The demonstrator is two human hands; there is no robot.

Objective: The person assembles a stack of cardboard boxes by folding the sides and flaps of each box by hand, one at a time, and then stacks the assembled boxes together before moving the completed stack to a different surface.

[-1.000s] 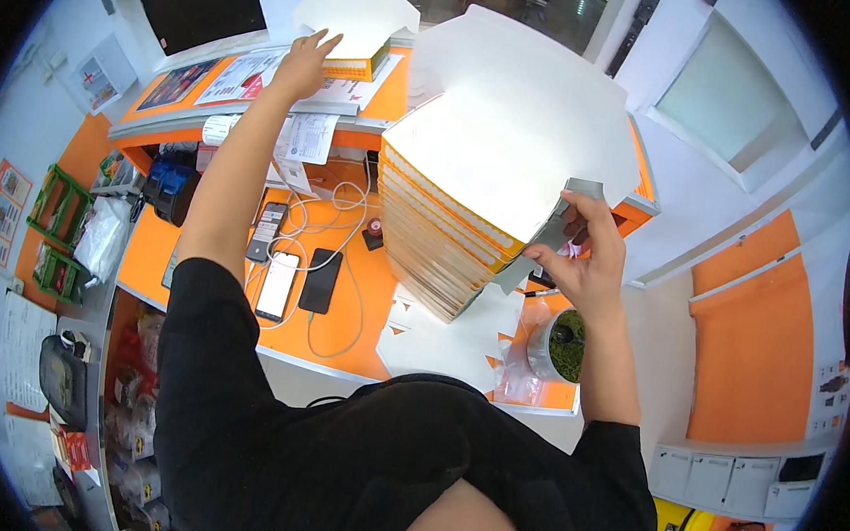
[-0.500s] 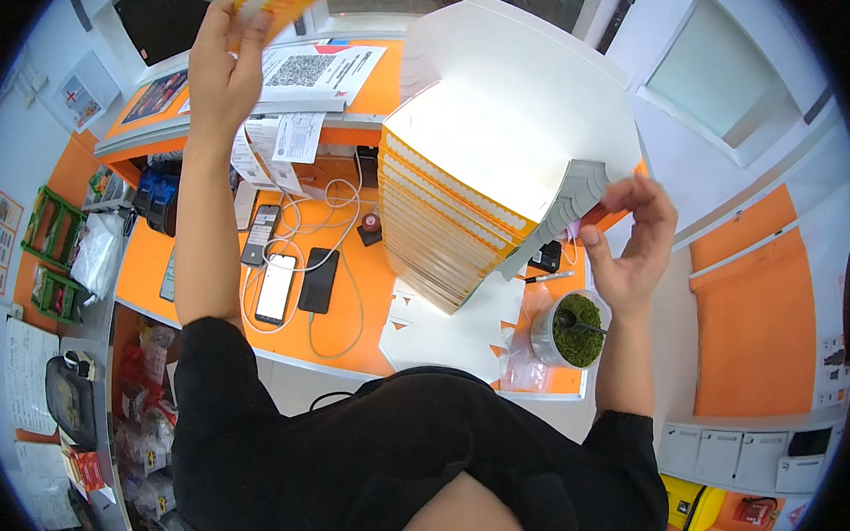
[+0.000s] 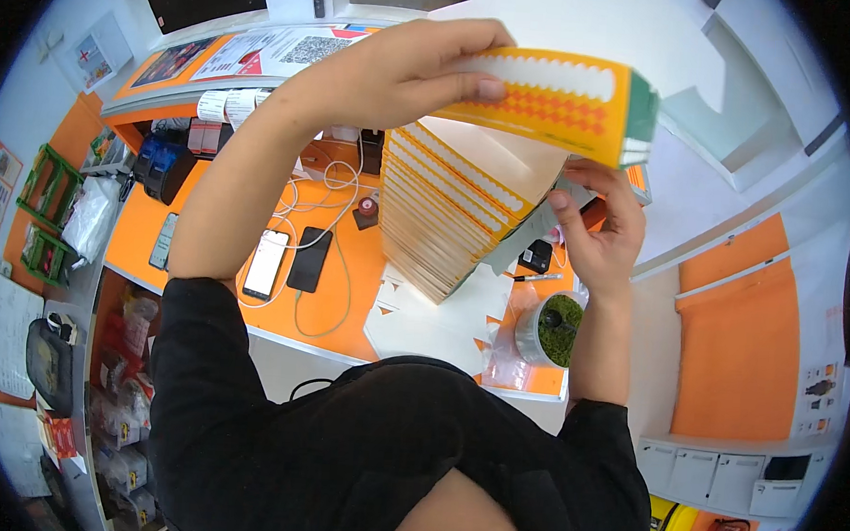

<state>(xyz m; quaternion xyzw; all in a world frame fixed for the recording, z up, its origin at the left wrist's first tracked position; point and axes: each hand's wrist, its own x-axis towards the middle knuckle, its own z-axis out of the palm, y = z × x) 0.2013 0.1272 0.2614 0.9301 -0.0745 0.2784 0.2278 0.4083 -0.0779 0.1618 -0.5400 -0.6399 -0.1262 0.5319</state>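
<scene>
My left hand (image 3: 406,67) grips a folded orange-and-white cardboard box (image 3: 559,99) with a green end, holding it above a tall stack of flat orange-edged box blanks (image 3: 447,219) on the orange counter. Lower right, my right hand (image 3: 595,231) touches the right side of the stack's top, fingers curled at a sheet edge; whether it pinches something I cannot tell.
Two phones (image 3: 286,260) lie on the orange counter (image 3: 332,299) with a white cable. A round container of green stuff (image 3: 556,332) stands at the right. A third phone (image 3: 163,240) and a blue-black device (image 3: 161,165) sit left. White blanks (image 3: 422,328) lie near the front edge.
My left hand has brought the orange box from far up at the back shelf down and right, over the stack. My right hand has shifted slightly up against the stack.
</scene>
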